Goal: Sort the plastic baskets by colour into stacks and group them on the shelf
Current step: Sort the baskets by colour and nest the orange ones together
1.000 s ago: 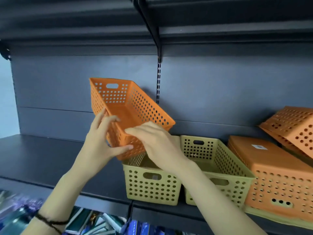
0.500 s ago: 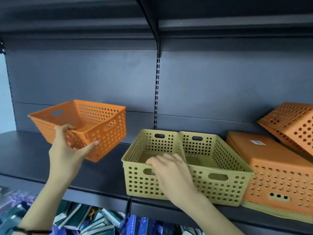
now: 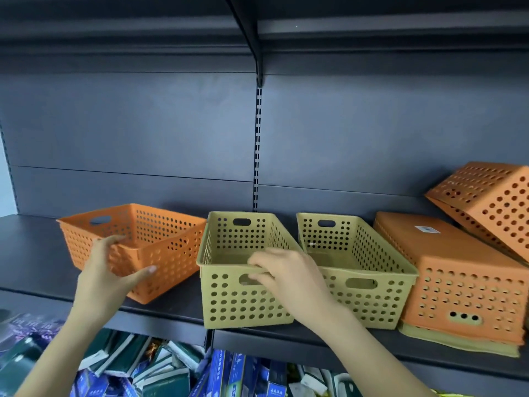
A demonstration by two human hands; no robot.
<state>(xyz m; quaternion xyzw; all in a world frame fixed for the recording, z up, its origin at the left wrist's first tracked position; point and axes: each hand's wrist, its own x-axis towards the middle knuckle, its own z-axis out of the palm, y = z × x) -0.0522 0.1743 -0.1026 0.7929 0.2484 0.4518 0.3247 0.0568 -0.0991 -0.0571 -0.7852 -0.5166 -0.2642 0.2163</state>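
Barely started, really. Left hand [image 3: 110, 275] with fingers clamped on the orange basket [image 3: 137, 247] at the shelf [image 3: 37, 253] front; right hand [image 3: 289, 277] gripping the green basket [image 3: 243, 270] rim. Two more orange ones at right upside down, maybe covering another green.

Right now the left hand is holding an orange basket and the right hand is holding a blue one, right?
Not quite. In the head view the right hand grips a yellow-green basket, not blue. The left hand does hold the orange basket.
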